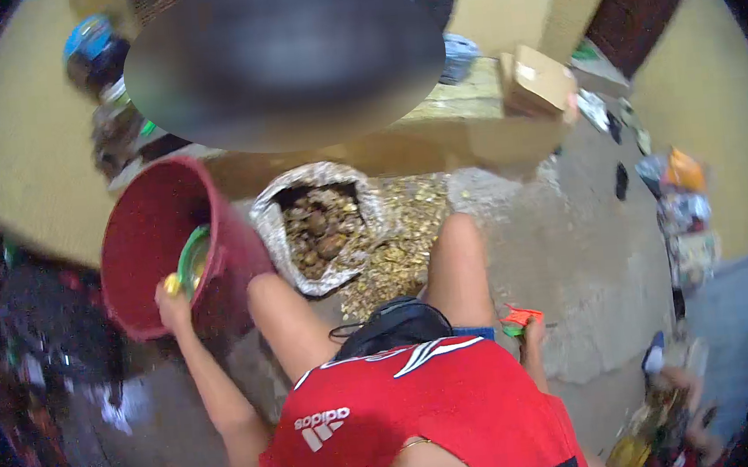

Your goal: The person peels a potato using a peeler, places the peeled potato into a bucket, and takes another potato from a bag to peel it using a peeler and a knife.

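My left hand, fingers closed, is at the near rim of a large red bucket and holds a small yellow lump that looks like a peeled potato. Right beside it, a green-rimmed bowl sits partly inside the bucket. By my right knee, my right hand is closed on a small orange and green tool; its exact kind is blurred. Between my legs and the bench stands an open white sack with brown potatoes in it.
Yellowish peelings are strewn over the concrete floor beside the sack. A low bench ahead carries a cardboard box. Plastic bags line the right wall. A blurred oval hides the area straight ahead.
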A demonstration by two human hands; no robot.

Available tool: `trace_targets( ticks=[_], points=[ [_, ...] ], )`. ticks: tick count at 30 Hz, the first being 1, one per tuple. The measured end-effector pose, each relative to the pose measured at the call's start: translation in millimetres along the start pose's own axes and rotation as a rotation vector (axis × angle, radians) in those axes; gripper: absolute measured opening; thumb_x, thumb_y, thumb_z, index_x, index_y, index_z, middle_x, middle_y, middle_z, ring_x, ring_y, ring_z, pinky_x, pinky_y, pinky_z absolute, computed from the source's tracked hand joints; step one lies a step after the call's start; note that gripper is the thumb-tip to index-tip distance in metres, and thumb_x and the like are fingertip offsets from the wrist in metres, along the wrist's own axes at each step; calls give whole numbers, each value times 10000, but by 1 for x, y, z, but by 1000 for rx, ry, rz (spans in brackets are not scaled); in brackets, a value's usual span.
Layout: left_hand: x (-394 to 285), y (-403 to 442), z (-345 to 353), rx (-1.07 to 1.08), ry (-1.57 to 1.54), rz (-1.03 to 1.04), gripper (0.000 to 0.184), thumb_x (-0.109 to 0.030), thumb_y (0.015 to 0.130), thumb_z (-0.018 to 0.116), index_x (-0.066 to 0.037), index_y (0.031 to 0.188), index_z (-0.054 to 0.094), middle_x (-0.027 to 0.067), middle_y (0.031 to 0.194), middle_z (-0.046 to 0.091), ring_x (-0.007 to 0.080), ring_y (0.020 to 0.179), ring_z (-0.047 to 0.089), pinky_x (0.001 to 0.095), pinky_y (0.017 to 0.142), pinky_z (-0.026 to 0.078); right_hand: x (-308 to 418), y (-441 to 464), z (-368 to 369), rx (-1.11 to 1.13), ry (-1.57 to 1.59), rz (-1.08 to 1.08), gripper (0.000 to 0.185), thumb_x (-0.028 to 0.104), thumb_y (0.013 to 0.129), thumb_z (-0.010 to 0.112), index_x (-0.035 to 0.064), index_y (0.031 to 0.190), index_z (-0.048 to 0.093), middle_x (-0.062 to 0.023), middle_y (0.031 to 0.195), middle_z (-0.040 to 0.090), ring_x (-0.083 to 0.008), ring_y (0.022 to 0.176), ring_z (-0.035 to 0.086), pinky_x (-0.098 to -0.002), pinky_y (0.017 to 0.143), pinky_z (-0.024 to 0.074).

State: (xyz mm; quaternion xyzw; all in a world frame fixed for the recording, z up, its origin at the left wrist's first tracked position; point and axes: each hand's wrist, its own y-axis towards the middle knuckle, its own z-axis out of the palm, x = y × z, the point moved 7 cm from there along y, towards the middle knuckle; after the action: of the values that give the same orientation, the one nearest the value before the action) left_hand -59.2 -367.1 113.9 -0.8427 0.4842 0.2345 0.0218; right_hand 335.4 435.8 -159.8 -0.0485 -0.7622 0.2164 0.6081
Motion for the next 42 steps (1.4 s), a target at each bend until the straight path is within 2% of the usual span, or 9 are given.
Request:
trace_targets(
  ticks=[4, 7, 10, 15, 18, 24, 36, 39, 42],
  points=[
    [-5, -1, -3, -9, 12, 38, 407, -255, 773, 600, -112, 1141, 501, 144, 1120, 538, 340, 1008, 524, 449, 813, 424, -88, 44, -79, -249, -520, -35, 347, 240, 762, 520, -72, 897, 591, -243, 861, 617, -363, 802, 604, -432, 685, 471],
    [-5, 1, 0, 2, 25, 42, 419, -243, 780, 601, -112, 1159, 481, 129, 1130, 527, 335, 1011, 522, 446, 815, 421, -29, -7, -102, -450, -860, -121, 196, 139, 706, 562, -19, 819, 548, -109, 661, 558, -242, 578, 569, -391, 485, 455],
    [5, 4, 5, -20, 53, -2, 434, -241, 781, 603, -113, 1173, 470, 126, 1142, 520, 335, 1018, 518, 442, 819, 420, -31, -7, -121, -353, -638, 121, 277, 184, 688, 571, -59, 821, 561, -178, 707, 593, -285, 653, 597, -404, 579, 472],
    [-3, -4, -6, 0, 18, 32, 435, -232, 784, 600, -112, 1180, 468, 125, 1149, 516, 331, 1031, 512, 437, 828, 417, 30, -17, -107, -328, -764, -113, 293, 186, 730, 521, -1, 942, 597, -168, 802, 623, -311, 717, 596, -415, 666, 464],
    [-4, -1, 2, -18, -12, 86, 434, -211, 778, 602, -105, 1177, 470, 132, 1150, 515, 331, 1033, 510, 433, 832, 414, 36, -17, -94, -145, -340, 27, 269, 189, 741, 533, -19, 903, 589, -184, 733, 609, -300, 656, 597, -409, 624, 470],
    [0, -3, -1, -45, -15, 63, 464, -181, 763, 613, -89, 1193, 464, 145, 1149, 518, 331, 1046, 503, 414, 853, 405, 62, -32, -62, -190, -630, -164, 304, 238, 739, 571, -7, 916, 594, -177, 820, 622, -298, 786, 597, -392, 721, 453],
    [-5, -4, -4, 0, -44, 60, 450, -179, 759, 634, -68, 1165, 476, 133, 1142, 531, 318, 1052, 504, 403, 857, 403, -65, 48, -39, 159, -610, 22, 280, 231, 715, 601, -13, 851, 619, -192, 795, 630, -330, 801, 613, -422, 712, 468],
    [1, 5, 5, -29, -72, 107, 456, -171, 760, 636, -56, 1169, 470, 145, 1155, 513, 309, 1035, 516, 399, 845, 408, -89, 81, -36, 126, -547, -43, 149, 39, 783, 493, -31, 902, 548, -122, 736, 587, -254, 597, 608, -407, 458, 521],
    [7, 1, 0, -164, -32, 95, 488, -171, 766, 635, -59, 1200, 441, 145, 1177, 478, 295, 966, 549, 395, 804, 428, -72, 71, -24, 190, -588, -93, 156, 51, 791, 490, -29, 913, 545, -128, 747, 591, -260, 605, 616, -411, 467, 529]
  ],
)
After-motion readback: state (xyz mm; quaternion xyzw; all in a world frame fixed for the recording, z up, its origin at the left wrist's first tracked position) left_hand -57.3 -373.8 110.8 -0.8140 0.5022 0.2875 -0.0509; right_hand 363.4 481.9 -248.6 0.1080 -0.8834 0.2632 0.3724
